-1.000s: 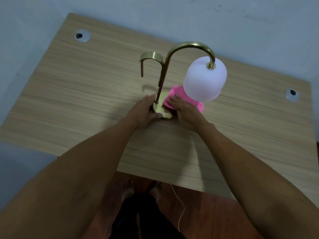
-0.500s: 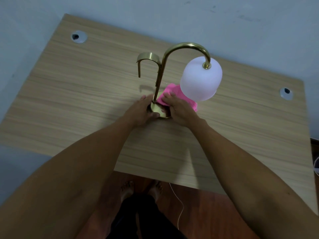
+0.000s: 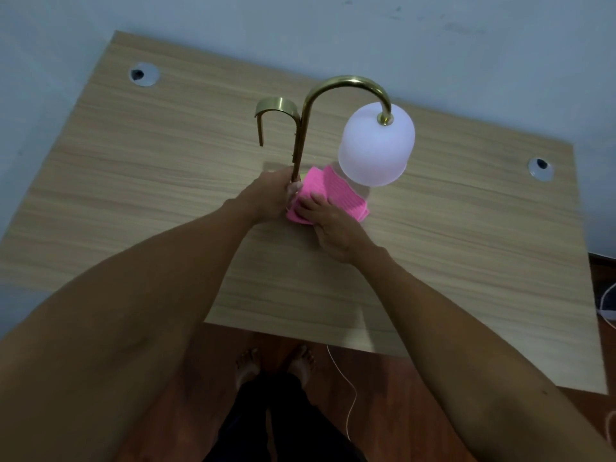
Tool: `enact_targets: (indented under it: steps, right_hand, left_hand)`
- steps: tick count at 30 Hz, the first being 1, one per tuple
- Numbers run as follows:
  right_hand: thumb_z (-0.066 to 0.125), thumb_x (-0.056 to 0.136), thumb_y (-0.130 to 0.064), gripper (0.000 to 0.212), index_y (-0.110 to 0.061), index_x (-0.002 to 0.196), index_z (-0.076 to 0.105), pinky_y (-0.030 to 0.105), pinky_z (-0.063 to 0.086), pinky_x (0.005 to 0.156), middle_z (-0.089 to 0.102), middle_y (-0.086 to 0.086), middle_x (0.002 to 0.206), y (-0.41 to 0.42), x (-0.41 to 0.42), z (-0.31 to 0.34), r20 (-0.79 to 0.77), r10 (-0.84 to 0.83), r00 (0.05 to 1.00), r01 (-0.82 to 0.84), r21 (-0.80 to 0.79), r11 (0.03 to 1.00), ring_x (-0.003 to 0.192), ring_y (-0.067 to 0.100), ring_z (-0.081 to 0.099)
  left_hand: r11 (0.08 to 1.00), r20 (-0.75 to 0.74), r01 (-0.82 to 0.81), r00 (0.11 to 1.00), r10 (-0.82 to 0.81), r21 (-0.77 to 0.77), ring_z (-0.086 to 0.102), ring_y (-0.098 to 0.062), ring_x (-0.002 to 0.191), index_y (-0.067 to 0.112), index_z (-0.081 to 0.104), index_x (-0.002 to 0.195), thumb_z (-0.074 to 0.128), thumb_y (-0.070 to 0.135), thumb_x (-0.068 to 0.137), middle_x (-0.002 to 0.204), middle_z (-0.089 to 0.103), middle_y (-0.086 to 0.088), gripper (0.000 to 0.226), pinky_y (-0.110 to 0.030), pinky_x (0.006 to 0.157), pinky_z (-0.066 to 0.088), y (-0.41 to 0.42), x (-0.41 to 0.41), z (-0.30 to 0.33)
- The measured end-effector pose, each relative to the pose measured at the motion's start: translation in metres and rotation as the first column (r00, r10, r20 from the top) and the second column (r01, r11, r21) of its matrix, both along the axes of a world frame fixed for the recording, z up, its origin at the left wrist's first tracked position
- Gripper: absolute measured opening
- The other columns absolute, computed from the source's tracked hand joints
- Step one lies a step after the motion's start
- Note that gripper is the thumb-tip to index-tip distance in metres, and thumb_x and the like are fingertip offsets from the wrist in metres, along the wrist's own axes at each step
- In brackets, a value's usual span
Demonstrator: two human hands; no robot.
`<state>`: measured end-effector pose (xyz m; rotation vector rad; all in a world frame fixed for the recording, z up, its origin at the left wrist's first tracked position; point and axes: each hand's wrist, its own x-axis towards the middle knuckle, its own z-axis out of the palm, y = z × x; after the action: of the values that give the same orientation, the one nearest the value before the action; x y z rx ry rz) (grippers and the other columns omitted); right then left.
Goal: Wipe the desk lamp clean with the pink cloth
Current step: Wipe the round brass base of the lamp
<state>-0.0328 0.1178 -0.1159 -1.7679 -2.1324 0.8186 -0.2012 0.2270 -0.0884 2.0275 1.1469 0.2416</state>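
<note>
Head view: desk lamp (image 3: 301,135) upright near the middle of the wooden bench (image 3: 133,181), brass stem curving over to a white shade (image 3: 376,148) hanging on the right, a shorter brass hook (image 3: 275,110) branching left. Left hand (image 3: 270,198) closed around the foot of the stem, thumb against the cloth. Pink cloth (image 3: 328,195) folded, lying over the lamp's base just right of the stem and partly under the shade. Right hand (image 3: 328,225) flat and mostly open on the near edge of the cloth, fingers pressing down on it rather than gripping. Two round cable holes in the bench: one far left (image 3: 143,74), one at right (image 3: 540,167). Below the near edge, wooden floor (image 3: 416,395), bare feet (image 3: 275,363) and a thin white cord (image 3: 350,395).
</note>
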Motion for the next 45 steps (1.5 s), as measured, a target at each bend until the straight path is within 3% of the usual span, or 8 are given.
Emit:
enact_targets:
  steps: [5,11,16,20,27,36,40,45]
  right_hand:
    - [0.038,0.105,-0.001,0.047,-0.018,0.147,0.052,0.043,0.001,0.127,0.039,0.007,0.161,0.007,-0.002,-0.002,-0.069,-0.137,0.988,0.135,-0.029,0.990,0.155,0.027,0.023]
    - [0.040,0.102,0.001,0.053,-0.021,0.150,0.048,0.030,-0.006,0.126,0.034,0.001,0.164,-0.009,-0.002,-0.001,0.006,0.053,0.999,-0.053,0.028,0.998,0.156,0.015,0.014]
    - [0.041,0.103,0.001,0.049,-0.016,0.147,0.052,0.049,0.020,0.128,0.043,0.006,0.159,-0.004,0.013,0.005,-0.049,-0.116,0.992,0.115,-0.025,0.993,0.153,0.024,0.031]
    - [0.040,0.102,0.003,0.050,-0.013,0.149,0.049,0.041,0.002,0.128,0.036,0.009,0.162,-0.003,-0.013,0.003,-0.022,-0.002,1.000,0.002,0.014,1.000,0.156,0.026,0.020]
    - [0.050,0.097,0.006,0.043,-0.011,0.132,0.068,0.044,0.026,0.126,0.054,0.005,0.151,-0.030,0.018,0.003,-0.034,-0.035,0.999,0.036,0.036,0.999,0.150,0.020,0.037]
    - [0.049,0.097,0.003,0.042,-0.010,0.133,0.067,0.037,0.022,0.126,0.051,0.005,0.154,-0.027,0.009,0.010,0.022,0.017,1.000,-0.018,0.024,1.000,0.150,0.022,0.037]
    - [0.052,0.097,0.000,0.035,-0.011,0.123,0.073,0.045,0.039,0.119,0.057,0.003,0.149,-0.027,0.026,0.019,0.063,-0.074,0.995,0.074,0.005,0.997,0.140,0.026,0.050]
    - [0.048,0.092,0.001,0.043,-0.024,0.115,0.076,0.025,0.048,0.104,0.073,-0.006,0.122,-0.005,0.026,0.026,-0.075,-0.400,0.913,0.405,0.081,0.910,0.114,0.004,0.063]
  left_hand:
    - [1.000,-0.020,-0.001,1.000,0.001,0.014,0.056,-0.017,0.075,0.009,0.061,0.105,0.048,0.021,0.103,0.086,0.061,-0.005,0.018,-0.023,0.064,0.037,0.000,0.001,0.000]
    - [1.000,-0.012,0.017,1.000,-0.017,-0.007,0.059,-0.017,0.076,0.011,0.059,0.102,0.047,0.021,0.103,0.088,0.064,-0.007,0.016,-0.030,0.070,0.045,0.000,0.001,0.002]
    - [1.000,-0.027,0.010,1.000,-0.010,-0.008,0.059,-0.021,0.085,0.008,0.060,0.110,0.048,0.020,0.103,0.095,0.065,-0.011,0.019,-0.031,0.077,0.045,0.000,0.001,0.001]
    - [1.000,-0.028,0.010,1.000,-0.010,-0.004,0.064,-0.026,0.085,0.006,0.060,0.110,0.047,0.019,0.103,0.095,0.068,-0.015,0.020,-0.039,0.079,0.053,-0.001,0.002,0.004]
    - [0.998,0.008,-0.010,1.000,0.010,-0.063,0.054,0.000,0.069,0.016,0.059,0.104,0.047,0.021,0.103,0.079,0.055,0.010,0.013,-0.007,0.053,0.039,0.000,0.003,0.000]
    - [0.999,-0.024,0.021,0.999,-0.022,-0.045,0.057,-0.015,0.081,0.008,0.061,0.107,0.047,0.019,0.103,0.090,0.061,-0.003,0.018,-0.020,0.064,0.039,0.003,0.005,0.002]
    - [0.999,-0.018,0.026,0.999,-0.027,-0.038,0.057,-0.017,0.086,0.007,0.061,0.109,0.047,0.019,0.103,0.097,0.062,-0.007,0.019,-0.017,0.064,0.037,0.004,0.003,0.001]
    - [0.999,-0.019,0.024,1.000,-0.024,-0.025,0.053,-0.009,0.075,0.012,0.058,0.104,0.046,0.019,0.103,0.094,0.060,-0.004,0.013,-0.018,0.061,0.036,0.003,0.003,-0.002]
